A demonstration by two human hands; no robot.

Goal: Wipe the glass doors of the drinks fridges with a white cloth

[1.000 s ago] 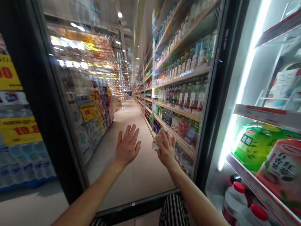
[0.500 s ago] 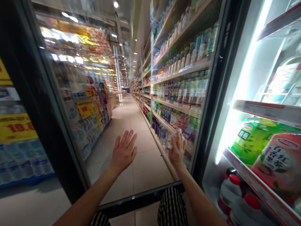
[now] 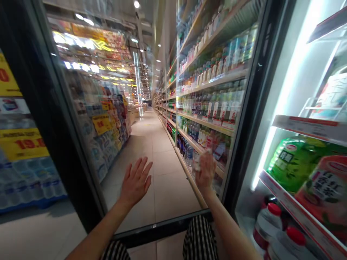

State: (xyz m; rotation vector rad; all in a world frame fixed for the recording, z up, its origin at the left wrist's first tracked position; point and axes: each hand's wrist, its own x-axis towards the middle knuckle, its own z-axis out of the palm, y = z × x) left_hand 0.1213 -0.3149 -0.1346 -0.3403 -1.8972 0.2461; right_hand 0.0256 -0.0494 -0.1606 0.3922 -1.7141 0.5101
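A glass cooler door (image 3: 158, 228) with a black frame stands open in front of me. My right hand (image 3: 206, 171) is up at the right part of the pane, its fingers bent over a crumpled whitish cloth (image 3: 197, 164). Most of the cloth is hidden behind the fingers, and motion blurs it a little. My left hand (image 3: 136, 181) is raised before the middle of the pane, fingers spread and holding nothing. Whether its palm touches the glass, I cannot tell.
At the right, a lit cooler holds a green drink bottle (image 3: 287, 164), a pink drink bottle (image 3: 321, 191) and red-capped bottles (image 3: 268, 220). Drink shelves (image 3: 214, 122) show in the glass. Packed water bottles (image 3: 35, 184) with a yellow price sign (image 3: 24, 144) stand left.
My left hand has shifted a little left and down. The right hand has moved slightly on the glass with the cloth. The view has turned slightly.
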